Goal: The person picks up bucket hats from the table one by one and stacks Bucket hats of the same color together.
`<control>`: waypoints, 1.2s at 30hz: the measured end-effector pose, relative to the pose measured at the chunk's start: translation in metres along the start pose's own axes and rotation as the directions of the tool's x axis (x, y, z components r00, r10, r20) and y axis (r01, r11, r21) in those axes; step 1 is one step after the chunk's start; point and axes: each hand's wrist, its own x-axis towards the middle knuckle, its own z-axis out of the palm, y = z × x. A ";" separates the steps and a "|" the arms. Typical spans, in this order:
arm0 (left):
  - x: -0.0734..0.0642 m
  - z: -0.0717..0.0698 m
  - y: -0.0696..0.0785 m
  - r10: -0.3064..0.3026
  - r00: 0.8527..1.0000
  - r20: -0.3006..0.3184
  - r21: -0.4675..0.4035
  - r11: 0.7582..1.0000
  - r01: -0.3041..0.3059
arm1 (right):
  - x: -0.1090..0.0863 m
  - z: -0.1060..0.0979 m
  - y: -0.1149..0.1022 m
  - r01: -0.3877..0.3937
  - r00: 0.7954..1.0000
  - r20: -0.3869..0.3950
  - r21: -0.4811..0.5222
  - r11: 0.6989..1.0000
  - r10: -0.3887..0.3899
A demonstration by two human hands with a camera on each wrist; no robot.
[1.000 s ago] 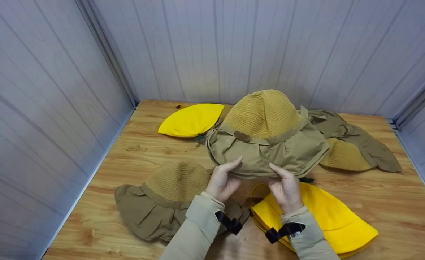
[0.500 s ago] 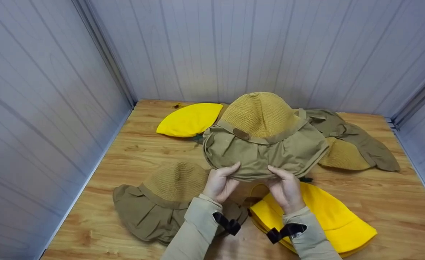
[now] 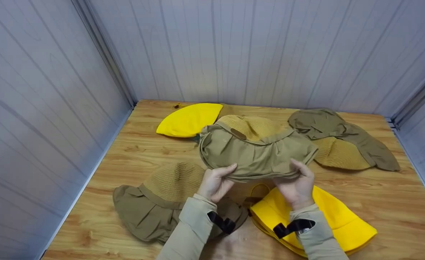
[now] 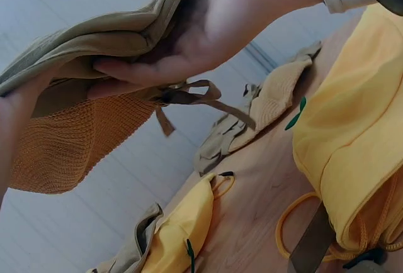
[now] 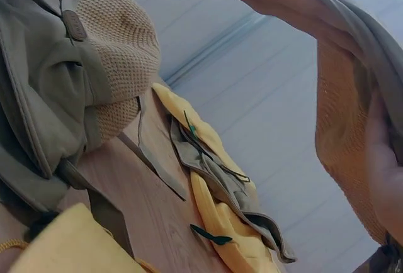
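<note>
A khaki sun hat with a woven straw crown and pleated cloth brim is held up over the middle of the table. My left hand pinches the near edge of its brim, thumb on top. Farther right along that edge, my right hand grips the brim, thumb over the cloth. The crown has sunk behind the brim in the head view; in the left wrist view the woven crown hangs below the cloth, with loose ribbon ends beside it. Fingers under the brim are partly hidden.
A brown sun hat lies front left, partly behind the left sleeve. Yellow bucket hats lie stacked under the right forearm. Another yellow hat sits back left, and a brown straw hat back right. Panelled walls enclose the table.
The held hat's crown has tipped down and away, so less of it shows. My right hand has slid right along the brim; my left hand has shifted slightly left.
</note>
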 end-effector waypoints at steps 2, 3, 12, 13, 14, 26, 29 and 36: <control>-0.002 -0.002 0.001 0.003 1.000 0.002 -0.007 1.000 -0.003 | 0.003 0.000 -0.004 -0.024 0.997 -0.074 -0.077 0.997 0.018; -0.003 -0.003 0.002 0.003 1.000 0.005 -0.011 1.000 -0.003 | 0.005 0.000 -0.006 -0.040 0.992 -0.125 -0.128 0.991 0.024; -0.013 -0.017 0.004 -0.050 0.999 0.002 -0.003 0.999 0.050 | 0.016 -0.011 -0.027 -0.203 0.920 -0.391 -0.396 0.896 0.036; -0.014 -0.019 0.004 -0.057 0.998 0.001 0.000 0.998 0.057 | 0.016 -0.013 -0.030 -0.220 0.915 -0.402 -0.397 0.891 0.047; -0.014 -0.020 0.004 -0.064 0.998 0.003 0.004 0.998 0.064 | 0.017 -0.015 -0.034 -0.236 0.911 -0.408 -0.390 0.890 0.062; -0.020 -0.038 0.011 -0.129 0.991 0.033 0.058 0.990 0.127 | 0.025 -0.036 -0.078 -0.417 0.881 -0.399 -0.400 0.816 0.254; -0.020 -0.042 0.012 -0.163 0.985 0.063 0.079 0.984 0.158 | 0.028 -0.041 -0.081 -0.452 0.874 -0.386 -0.427 0.783 0.294; -0.024 -0.048 0.011 -0.239 0.964 0.113 0.104 0.968 0.227 | 0.032 -0.045 -0.074 -0.454 0.884 -0.413 -0.646 0.614 0.219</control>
